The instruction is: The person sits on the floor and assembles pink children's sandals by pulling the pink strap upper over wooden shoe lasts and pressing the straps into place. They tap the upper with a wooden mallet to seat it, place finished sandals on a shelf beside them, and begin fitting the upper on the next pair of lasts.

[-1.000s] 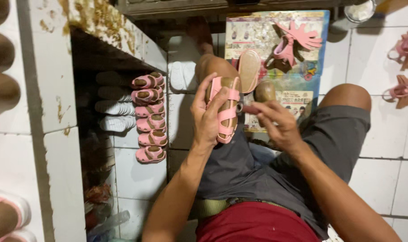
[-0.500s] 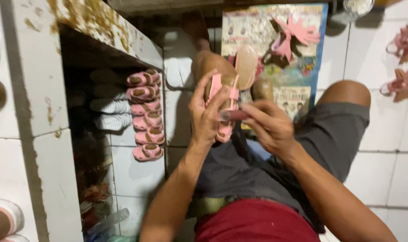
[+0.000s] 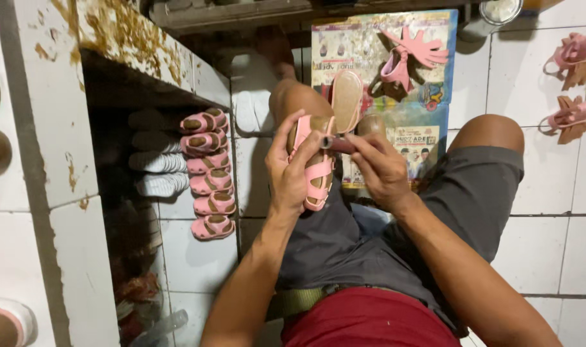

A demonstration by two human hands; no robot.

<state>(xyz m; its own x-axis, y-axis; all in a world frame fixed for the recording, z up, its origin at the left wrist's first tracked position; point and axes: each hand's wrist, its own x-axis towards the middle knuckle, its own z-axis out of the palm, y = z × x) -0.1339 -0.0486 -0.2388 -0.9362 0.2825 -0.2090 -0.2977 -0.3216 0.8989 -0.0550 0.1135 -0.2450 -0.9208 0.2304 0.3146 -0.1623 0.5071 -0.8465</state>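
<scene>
Person seated on a white tiled floor (image 3: 563, 244), knees apart, seen from above.

Left hand (image 3: 293, 170) wraps around a small pink sandal (image 3: 315, 173), fingers curled over its strap side, thumb up along the heel end. Sandal held upright above the lap, near centre of view, toe end down toward 6 o'clock.

Right hand (image 3: 379, 167) sits just beside it at 3 o'clock, fingers pinched on a short dark tool (image 3: 338, 142). The tool's tip meets the sandal's upper edge. What kind of tool it is, I cannot tell.

At 12 o'clock from the hands, a tan sole (image 3: 346, 99) stands on end, touching a printed cardboard sheet (image 3: 383, 45) laid on the floor. A loose bundle of pink straps (image 3: 412, 54) lies on that sheet.

At 9 o'clock, a row of finished pink sandals (image 3: 209, 173) lines up along the edge of a stained tiled worktop (image 3: 119, 45), running from 11 toward 8 o'clock. Pale soles (image 3: 154, 160) sit in the shadow beneath.

At 2 o'clock, well apart, more strap pieces (image 3: 572, 83) on the tiles.
</scene>
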